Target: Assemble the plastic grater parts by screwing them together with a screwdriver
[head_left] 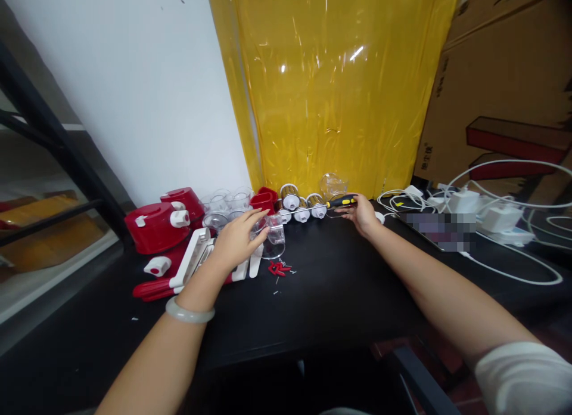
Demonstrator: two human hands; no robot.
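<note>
My left hand (243,236) is over a group of clear plastic cups (274,239), fingers spread, touching or just above one of them. My right hand (360,215) is at the yellow and black handle of a screwdriver (342,201), whose long shaft points left toward my left hand; its fingers are around the handle's end. Behind the shaft lie several metal drums with white ends (290,199). Small red pieces and screws (277,268) lie on the black table (313,307) in front of the cups.
Red housings (154,227) and red-and-white handle parts (192,263) are at the left. White cables and chargers (465,200) and a tablet (438,230) are at the right. A yellow-wrapped panel (339,87) stands behind.
</note>
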